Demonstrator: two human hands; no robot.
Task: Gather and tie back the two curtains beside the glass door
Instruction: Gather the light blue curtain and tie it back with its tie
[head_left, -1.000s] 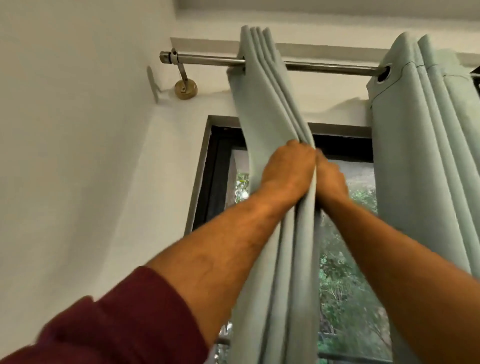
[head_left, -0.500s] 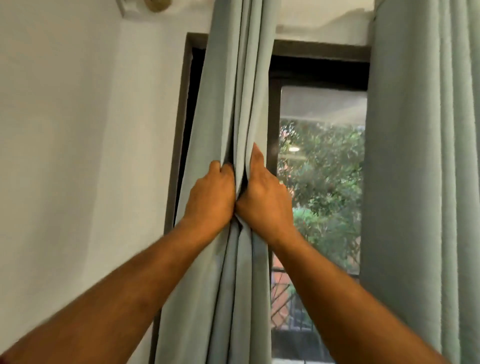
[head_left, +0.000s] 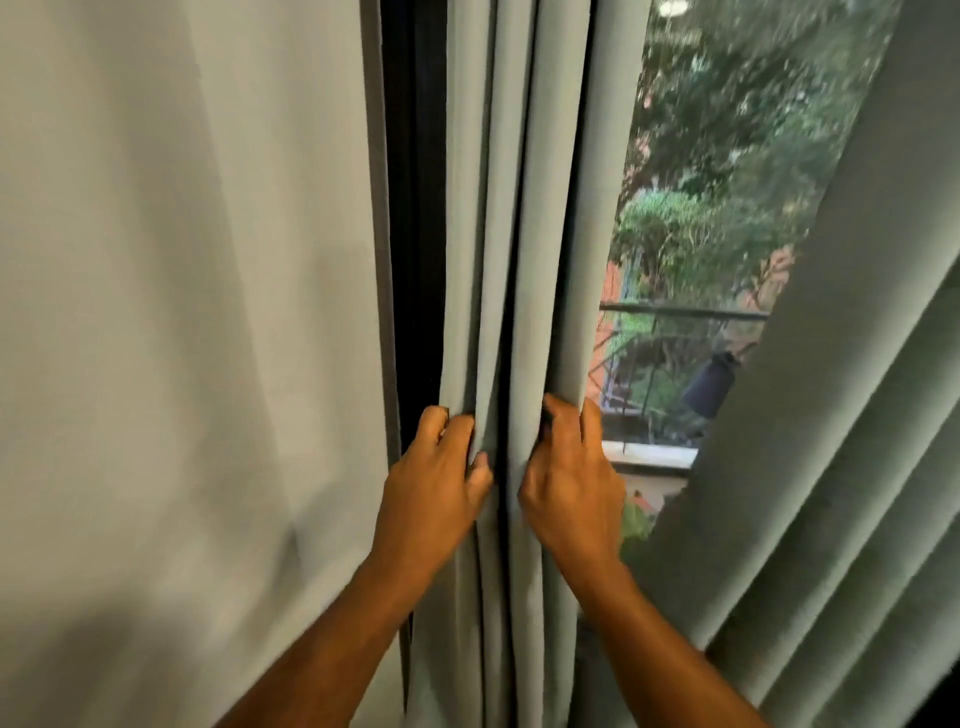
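Observation:
The pale grey-green left curtain (head_left: 519, 208) hangs bunched in narrow vertical folds in front of the dark door frame (head_left: 415, 208). My left hand (head_left: 434, 488) grips its left folds, and my right hand (head_left: 569, 478) grips its right folds at the same height. The two hands sit close together, squeezing the fabric between them. The right curtain (head_left: 841, 467) hangs in loose folds at the right edge, slanting toward the lower middle, untouched. Between the curtains the glass door (head_left: 701, 234) shows trees and a balcony railing. No tie-back is in view.
A plain white wall (head_left: 182, 338) fills the left half of the view, right beside the door frame. Outside the glass there is a metal railing (head_left: 675, 312) with a dark object hanging on it.
Both hands have slid down the left curtain from near the rod to mid-height, staying clamped on the folds. The view has dropped with them, so the rod is out of sight.

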